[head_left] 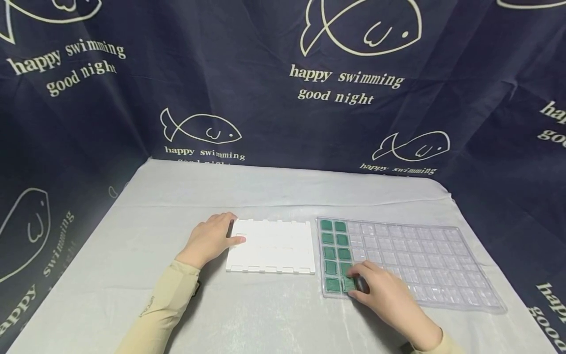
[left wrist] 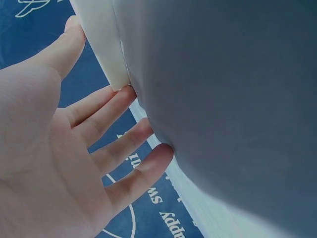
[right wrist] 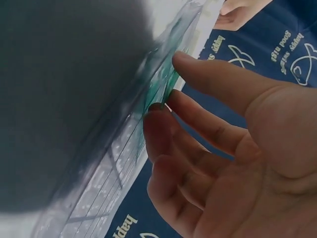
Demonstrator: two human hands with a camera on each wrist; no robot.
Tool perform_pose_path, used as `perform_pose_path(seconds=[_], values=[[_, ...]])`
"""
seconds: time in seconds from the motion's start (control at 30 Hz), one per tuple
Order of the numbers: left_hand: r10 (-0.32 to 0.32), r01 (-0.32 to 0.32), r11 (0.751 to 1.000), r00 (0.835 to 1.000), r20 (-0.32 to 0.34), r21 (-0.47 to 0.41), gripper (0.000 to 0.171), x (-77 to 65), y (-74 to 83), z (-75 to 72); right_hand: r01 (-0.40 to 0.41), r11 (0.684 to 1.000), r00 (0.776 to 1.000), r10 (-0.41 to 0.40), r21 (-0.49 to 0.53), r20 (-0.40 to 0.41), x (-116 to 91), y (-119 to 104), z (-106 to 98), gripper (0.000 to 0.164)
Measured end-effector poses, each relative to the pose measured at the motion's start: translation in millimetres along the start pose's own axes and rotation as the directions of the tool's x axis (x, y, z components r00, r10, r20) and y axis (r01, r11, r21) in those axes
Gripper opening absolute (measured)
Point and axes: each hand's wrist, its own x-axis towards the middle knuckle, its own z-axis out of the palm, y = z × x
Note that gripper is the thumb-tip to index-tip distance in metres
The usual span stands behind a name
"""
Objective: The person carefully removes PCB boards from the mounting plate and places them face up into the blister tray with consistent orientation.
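A flat white panel (head_left: pixel 276 248) with notched edges lies in front of me. My left hand (head_left: pixel 212 240) rests at its left side, thumb on the top face and fingers spread along the edge; the left wrist view shows them fairly straight against the panel's side (left wrist: pixel 99 44). To the right is a clear compartment tray (head_left: pixel 424 255) with small green circuit boards (head_left: pixel 329 252) in its two left columns. Over the near end of the second column, my right hand (head_left: pixel 382 290) pinches a green circuit board (head_left: pixel 349 284) between thumb and fingers. The fingers partly hide that board.
A pale cloth covers the table (head_left: pixel 265 314). Dark blue curtains (head_left: pixel 265 73) printed with fish and lettering stand behind and at both sides. The tray's right-hand compartments hold no green boards. A narrow gap separates panel and tray.
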Motion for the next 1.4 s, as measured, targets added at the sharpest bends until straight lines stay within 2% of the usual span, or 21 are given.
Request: perform_pose_path(seconds=[0.23, 0.53, 0.8, 1.13, 1.4], values=[[0.001, -0.001, 1.0, 1.0, 0.001, -0.003, 0.063, 0.2, 0.2, 0.4, -0.016, 1.0, 1.0, 0.016, 0.007, 0.007, -1.9, 6.5, 0.3, 0.033], [0.005, -0.005, 1.0, 1.0, -0.003, 0.002, 0.061, 0.8, -2.2, 3.8, 0.031, 0.999, 1.0, -0.031, 0.013, -0.005, -0.8, 7.5, -1.0, 0.032], [0.008, -0.008, 1.0, 1.0, -0.005, 0.009, 0.061, -0.1, -2.3, 4.1, 0.017, 0.999, 1.0, -0.017, 0.031, 0.024, 1.6, 7.7, -1.8, 0.031], [0.009, -0.009, 1.0, 1.0, -0.005, 0.016, 0.062, 0.6, -1.5, 2.4, 0.008, 1.0, 1.0, -0.009, 0.028, 0.01, 2.1, 8.0, -1.1, 0.03], [0.003, -0.003, 1.0, 1.0, -0.006, 0.015, 0.061, 0.5, -2.1, 3.7, 0.0, 0.998, 0.999, -0.002, 0.055, 0.038, 1.2, 6.6, -0.4, 0.02]])
